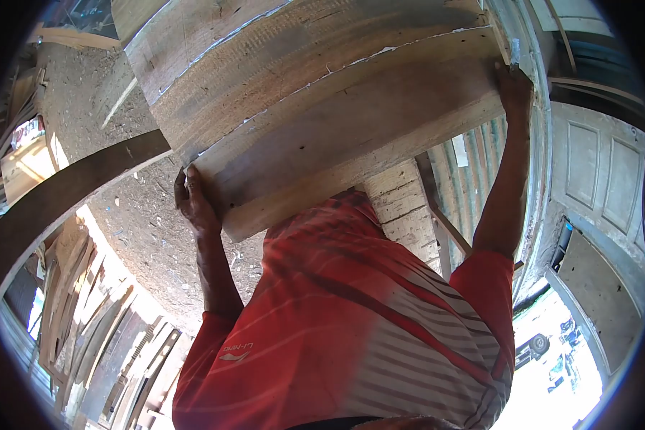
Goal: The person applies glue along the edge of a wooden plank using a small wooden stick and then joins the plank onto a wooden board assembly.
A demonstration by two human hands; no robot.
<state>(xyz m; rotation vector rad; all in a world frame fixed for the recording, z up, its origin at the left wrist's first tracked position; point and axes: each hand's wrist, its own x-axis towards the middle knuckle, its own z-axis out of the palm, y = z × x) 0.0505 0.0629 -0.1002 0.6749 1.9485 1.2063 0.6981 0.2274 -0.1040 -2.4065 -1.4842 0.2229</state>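
Note:
A wide panel of wooden boards [315, 107] lies in front of my body, with whitish lines along the seams between its boards. At the panel's left end, my left hand [196, 204] is closed on the corner of the nearest board, the thumb resting on its face. My right hand [514, 87] is closed round the far right end of the same board, its fingers partly hidden by the edge. The nearest board's thick front edge faces me, close to my red shirt [322, 301].
A curved wooden piece [79, 183] reaches toward the panel's left side. Stacked planks [115, 358] stand at lower left, beside a floor [150, 236] strewn with chips. To the right are a panelled door [602, 168] and corrugated sheet [473, 179].

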